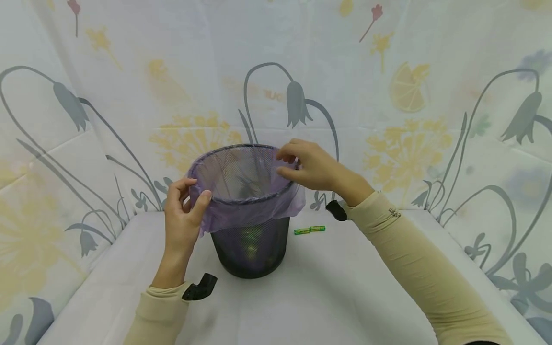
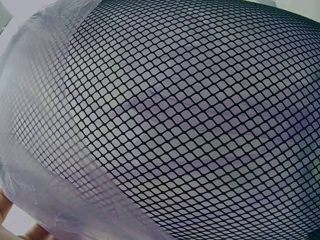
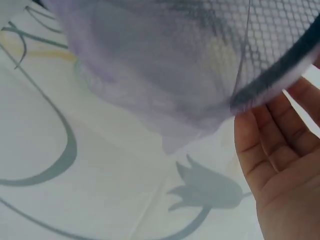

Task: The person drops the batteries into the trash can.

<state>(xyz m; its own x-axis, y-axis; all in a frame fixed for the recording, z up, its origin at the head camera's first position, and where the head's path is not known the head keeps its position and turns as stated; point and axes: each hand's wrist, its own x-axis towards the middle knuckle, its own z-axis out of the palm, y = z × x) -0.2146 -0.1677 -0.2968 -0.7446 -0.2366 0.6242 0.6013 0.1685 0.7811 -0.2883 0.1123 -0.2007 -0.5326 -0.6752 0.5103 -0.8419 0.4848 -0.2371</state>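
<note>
A black mesh wastebasket (image 1: pixel 254 268) stands upright, with a thin purple bin bag (image 1: pixel 241 216) lining it and folded outward over the rim. My left hand (image 1: pixel 183 220) is at the basket's left side, its thumb and fingers apart and their tips at the bag-covered rim. Its fingertips (image 2: pixel 37 233) also show in the left wrist view, beside the bag's edge. At the right rim is my right hand (image 1: pixel 312 165), thumb and bent fingers spread. In the right wrist view its fingers (image 3: pixel 246 131) touch the rim from outside.
Two green batteries (image 1: pixel 309 230) lie end to end on the white tabletop (image 1: pixel 345 268), right of the basket. Something yellow-green (image 1: pixel 251 239) shows faintly through the mesh low in the basket. A flower-printed cloth (image 1: pixel 194 62) forms the back and sides.
</note>
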